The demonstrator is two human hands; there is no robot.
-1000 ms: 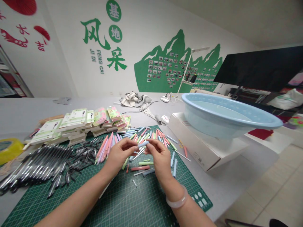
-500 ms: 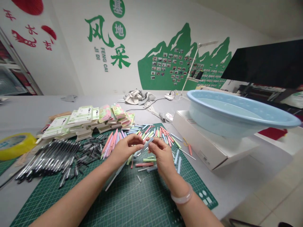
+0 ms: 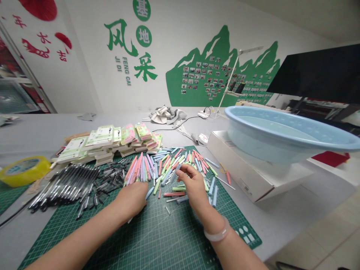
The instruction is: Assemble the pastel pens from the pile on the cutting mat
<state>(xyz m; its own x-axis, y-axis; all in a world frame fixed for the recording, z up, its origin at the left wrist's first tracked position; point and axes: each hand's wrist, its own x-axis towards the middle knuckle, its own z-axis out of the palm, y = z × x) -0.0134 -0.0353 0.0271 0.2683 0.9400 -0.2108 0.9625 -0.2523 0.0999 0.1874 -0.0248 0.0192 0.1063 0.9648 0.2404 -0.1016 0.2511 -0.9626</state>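
My right hand (image 3: 192, 184) pinches a short light blue pen tube (image 3: 178, 168) between thumb and fingers, above a loose heap of pastel pen parts (image 3: 168, 165). Lower and to the left, my left hand (image 3: 132, 195) is back-up over the green cutting mat (image 3: 174, 240), its fingers hidden beneath it. A blue pen piece (image 3: 150, 192) shows at its right edge, and a white tip pokes out at its lower left. Whether the hand grips these I cannot tell. Just beyond it lies a bundle of pink and purple pens (image 3: 139, 168).
Clear-barrelled black pens (image 3: 66, 183) and black pen caps (image 3: 114, 174) lie left, with yellow tape (image 3: 39, 168) beyond. Stacked card packs (image 3: 105, 138) stand behind. At right a blue basin (image 3: 261, 146) rests on a white box (image 3: 239, 172); an orange tool (image 3: 228, 177) lies beside it.
My hands were together at the blue tube; my left hand has let go of it and moved down and left. My right hand still holds the tube. The view has shifted slightly left.
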